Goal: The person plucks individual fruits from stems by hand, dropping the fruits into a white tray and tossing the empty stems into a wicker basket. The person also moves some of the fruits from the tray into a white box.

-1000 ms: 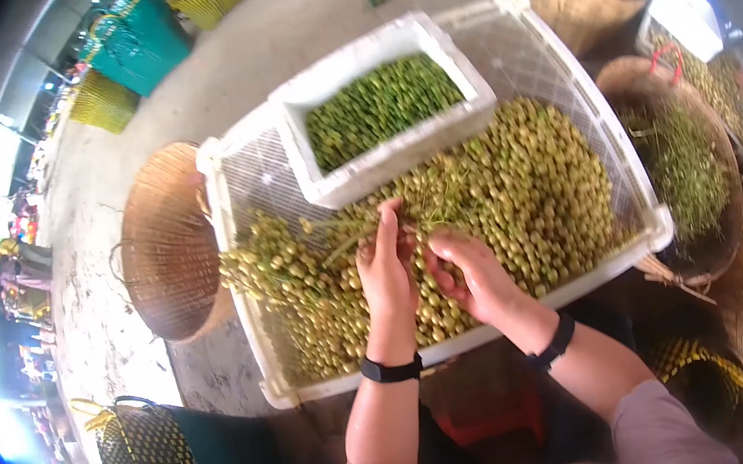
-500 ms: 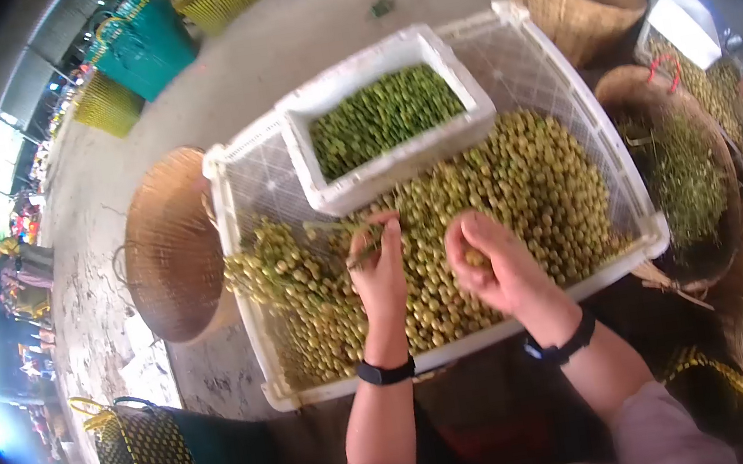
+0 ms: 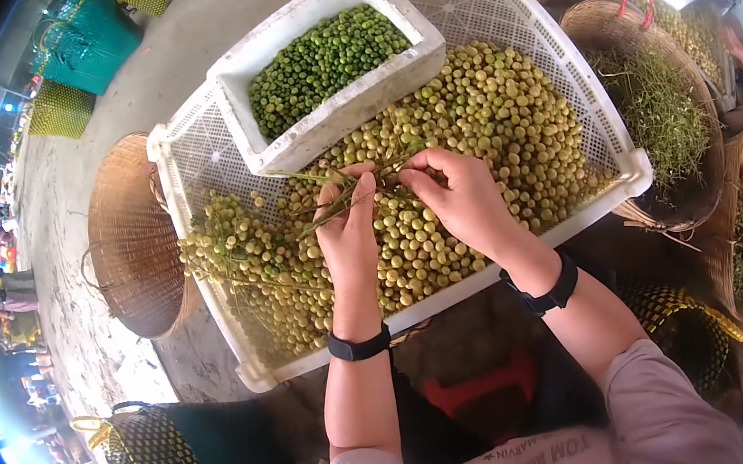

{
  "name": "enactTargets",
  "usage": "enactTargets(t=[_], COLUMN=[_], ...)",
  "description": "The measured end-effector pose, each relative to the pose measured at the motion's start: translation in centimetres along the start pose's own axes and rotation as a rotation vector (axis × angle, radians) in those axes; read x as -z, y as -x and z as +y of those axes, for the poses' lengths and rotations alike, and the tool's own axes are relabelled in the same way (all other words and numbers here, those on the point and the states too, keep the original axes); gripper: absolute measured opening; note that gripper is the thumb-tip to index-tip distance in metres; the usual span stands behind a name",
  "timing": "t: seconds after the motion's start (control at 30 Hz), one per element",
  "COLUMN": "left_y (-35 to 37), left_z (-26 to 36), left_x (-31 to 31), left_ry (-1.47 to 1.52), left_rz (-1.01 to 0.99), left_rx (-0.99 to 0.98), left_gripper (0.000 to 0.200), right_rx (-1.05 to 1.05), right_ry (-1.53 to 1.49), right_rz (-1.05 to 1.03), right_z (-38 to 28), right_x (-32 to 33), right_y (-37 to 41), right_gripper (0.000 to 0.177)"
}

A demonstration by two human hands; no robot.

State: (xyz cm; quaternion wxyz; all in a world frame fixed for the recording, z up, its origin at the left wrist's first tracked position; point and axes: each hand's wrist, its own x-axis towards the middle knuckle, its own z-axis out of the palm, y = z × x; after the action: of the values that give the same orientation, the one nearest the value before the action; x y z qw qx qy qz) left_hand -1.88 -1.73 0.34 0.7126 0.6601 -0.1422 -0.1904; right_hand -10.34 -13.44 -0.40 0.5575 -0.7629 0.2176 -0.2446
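Fruit (image 3: 511, 105) in tray (image 3: 467, 2), baskets (image 3: 134, 239) on floor (image 3: 182, 54).

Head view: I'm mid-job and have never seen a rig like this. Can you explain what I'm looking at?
No machine here: these are a person's left hand and right hand, bare, seen by a head-worn camera looking forward and down. Below them is a white tray holding a heap of round yellow-green fruits. A white box of darker green fruits rests on the tray, beyond the hands. The left hand holds thin stems. The right hand's fingers are at the stems; exactly what they grip is hard to tell.
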Motion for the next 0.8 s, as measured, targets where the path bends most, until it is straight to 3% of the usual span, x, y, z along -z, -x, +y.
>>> enactTargets(t=[0.13,0.3,0.37,0.5,0.6,0.63,0.67,0.7,0.73,0.8], left_y=[0.1,0.1,0.1,-0.1,-0.6,-0.9,-1.0,-1.0,-1.2,-1.9], left_z=[0.0,0.5,0.5,-0.3,-0.8,-0.7,-0.5,0.2,0.3,0.2], left_x=[-0.2,0.0,0.1,0.1,0.8,1.1,1.4,1.6,2.0,3.2], left_ry=[0.048,0.070,0.077,0.051,0.016,-0.076,-0.167,-0.056,-0.056,0.243], left_rz=[0.024,0.034,0.031,-0.018,-0.014,0.041,0.097,0.108,0.113,0.239], left_rx=[0.024,0.067,0.061,-0.078,-0.175,-0.162,-0.149,-0.108,-0.110,0.101], left_gripper=[0.012,0.015,0.015,0.010,0.008,0.008,0.008,0.011,0.011,0.015], right_rx=[-0.097,-0.024,-0.028,-0.073,-0.073,-0.073,-0.185,-0.297,-0.297,-0.291], right_ry=[0.109,0.146,-0.059,-0.133,-0.328,-0.326,-0.517,-0.708,-0.708,-1.083], right_rz=[-0.083,-0.033,-0.026,-0.004,-0.160,-0.163,-0.274,-0.384,-0.390,-0.427], right_z=[-0.8,-0.5,-0.4,-0.1,0.1,-0.1,-0.5,-0.7,-0.5,-0.2], right_x=[0.0,-0.6,-0.9,-0.9,-0.8,-0.5,0.1,0.6,1.0,1.6], right_y=[0.1,0.2,0.2,0.1,-0.1,-0.1,0.0,0.0,-0.1,-0.4], right_gripper=[0.021,0.021,0.018,0.015,0.016,0.016,0.015,0.015,0.015,0.018])
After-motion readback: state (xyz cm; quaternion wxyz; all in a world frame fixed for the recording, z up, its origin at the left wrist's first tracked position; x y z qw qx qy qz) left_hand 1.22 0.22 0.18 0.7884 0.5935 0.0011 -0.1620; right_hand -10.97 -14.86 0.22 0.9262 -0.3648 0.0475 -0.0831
